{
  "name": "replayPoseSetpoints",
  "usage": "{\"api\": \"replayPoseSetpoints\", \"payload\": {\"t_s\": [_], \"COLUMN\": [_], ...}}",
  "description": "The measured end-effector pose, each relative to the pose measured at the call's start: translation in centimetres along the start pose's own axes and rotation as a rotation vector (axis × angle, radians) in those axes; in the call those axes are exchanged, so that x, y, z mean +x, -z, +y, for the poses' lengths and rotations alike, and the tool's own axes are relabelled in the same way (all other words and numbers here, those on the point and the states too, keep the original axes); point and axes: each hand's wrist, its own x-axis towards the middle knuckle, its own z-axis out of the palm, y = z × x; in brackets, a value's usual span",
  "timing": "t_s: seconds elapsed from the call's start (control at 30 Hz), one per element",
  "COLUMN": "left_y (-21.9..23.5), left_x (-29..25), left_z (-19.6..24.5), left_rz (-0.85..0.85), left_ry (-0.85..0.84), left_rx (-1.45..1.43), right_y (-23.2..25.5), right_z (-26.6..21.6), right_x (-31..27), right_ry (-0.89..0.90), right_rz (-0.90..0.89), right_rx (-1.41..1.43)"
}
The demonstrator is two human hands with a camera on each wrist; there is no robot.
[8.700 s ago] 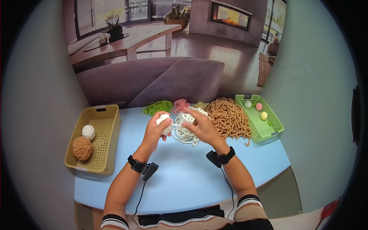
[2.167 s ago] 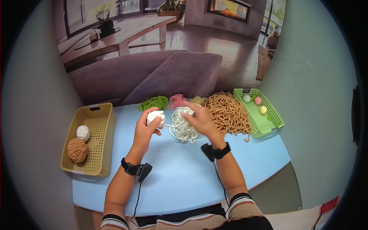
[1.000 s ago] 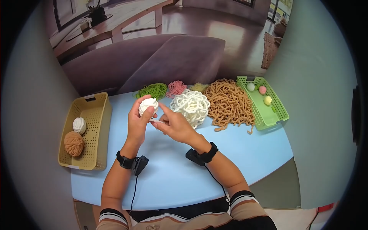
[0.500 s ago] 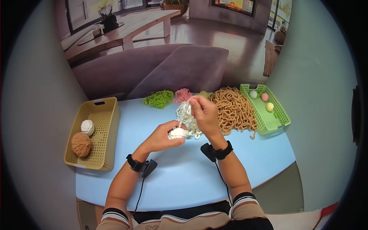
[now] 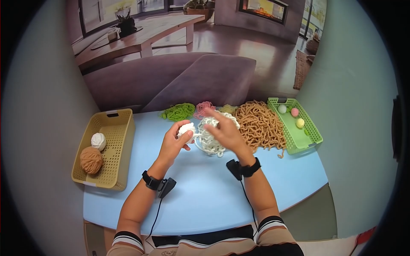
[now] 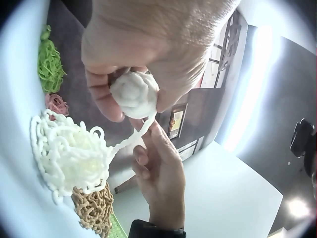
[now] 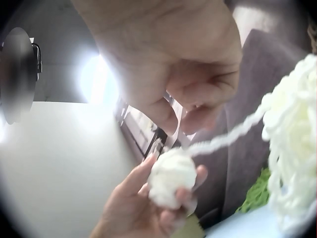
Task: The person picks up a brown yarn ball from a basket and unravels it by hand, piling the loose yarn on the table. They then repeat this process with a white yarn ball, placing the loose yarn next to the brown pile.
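Observation:
My left hand [image 5: 173, 143] grips a small ball of thick white yarn [image 5: 186, 132] between thumb and fingers, above the table. From the ball a white strand [image 6: 132, 139] runs to the loose heap of white yarn [image 5: 210, 143]. My right hand [image 5: 228, 132] is just right of the ball, blurred in the head view, index finger and thumb spread apart. In the right wrist view, the fingertips [image 7: 200, 119] are close above the strand, with other fingers bent. The left wrist view shows the right index fingertip beside the strand near the ball.
A tan basket [image 5: 124, 149] at left holds a white and a brown yarn ball. Brown yarn [image 5: 259, 126] is heaped right of the white. Green [image 5: 180, 112], pink [image 5: 204, 109] and yellow yarn [image 5: 227, 109] lie behind. A green basket [image 5: 315, 137] at right holds small balls.
Half a second ago the right hand pinched the strand, raised above the ball; now its fingers are spread. The left hand has turned and lifted the ball slightly up and left.

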Motion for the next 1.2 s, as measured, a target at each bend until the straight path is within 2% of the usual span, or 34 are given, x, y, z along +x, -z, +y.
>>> {"api": "replayPoseSetpoints", "payload": {"t_s": [0.1, 0.17, 0.3, 0.43, 0.5, 0.53, 0.57, 0.67, 0.73, 0.77, 0.8, 0.87, 0.93, 1.0, 1.03, 1.1, 1.2], "left_y": [-0.6, 0.1, 1.2, 0.9, -0.6, -0.6, -0.8, -0.3, 0.2, 0.2, 0.2, 0.5, 0.7, 0.7, 0.6, 0.6, 0.7], "left_x": [-0.2, 0.0, 0.2, -0.2, -0.5, -1.0, -1.4, -0.5, -0.5, -0.4, -0.3, -0.2, 0.0, 0.1, 0.2, 0.4, 0.2], "left_z": [0.7, 0.4, 0.6, 0.7, 0.2, 0.0, 1.0, -0.1, 0.5, 0.6, 0.7, 0.6, 0.4, 0.3, 0.3, -0.1, 0.0], "left_rz": [0.082, 0.086, 0.021, -0.277, -0.283, -0.267, -0.246, -0.103, -0.064, -0.025, 0.013, 0.074, 0.113, 0.144, 0.159, 0.071, 0.006], "left_ry": [-0.135, -0.137, -0.024, 0.131, -0.218, -0.387, -0.272, -0.487, -0.261, -0.192, -0.124, -0.056, 0.019, 0.024, 0.028, 0.007, -0.059], "left_rx": [-0.069, 0.009, 0.093, 0.319, 0.459, 0.535, 0.503, 0.418, 0.257, 0.174, 0.091, 0.039, 0.028, 0.050, 0.062, 0.049, 0.044], "right_y": [-2.6, -3.3, -2.2, -2.0, -1.4, -0.9, -0.1, 2.2, 3.6, 4.3, 4.2, 3.7, 2.9, 1.4, 0.4, -1.3, -3.2], "right_z": [-2.3, -3.2, -3.4, -2.7, -1.7, -0.4, 0.0, 2.6, 5.4, 6.3, 7.2, 6.1, 3.8, 1.2, -0.1, -2.2, -3.8], "right_x": [-1.2, -1.4, -1.3, -1.1, -0.7, -0.1, 0.1, 0.6, 0.7, 0.5, 0.3, 0.4, 0.4, 0.3, 0.1, -0.5, -1.4], "right_ry": [-0.025, -0.086, 0.033, -0.008, -0.023, -0.088, -0.113, -0.188, -0.223, -0.238, -0.121, 0.114, 0.002, -0.120, -0.085, -0.008, -0.010], "right_rz": [-0.169, -0.260, -0.185, 0.032, 0.146, 0.254, 0.294, 0.382, 0.373, 0.253, 0.258, 0.274, 0.119, -0.014, -0.039, -0.093, -0.149], "right_rx": [0.031, -0.040, -0.031, 0.126, 0.161, 0.242, 0.242, 0.218, 0.111, -0.140, -0.287, -0.582, -0.314, -0.007, 0.016, 0.064, -0.067]}}
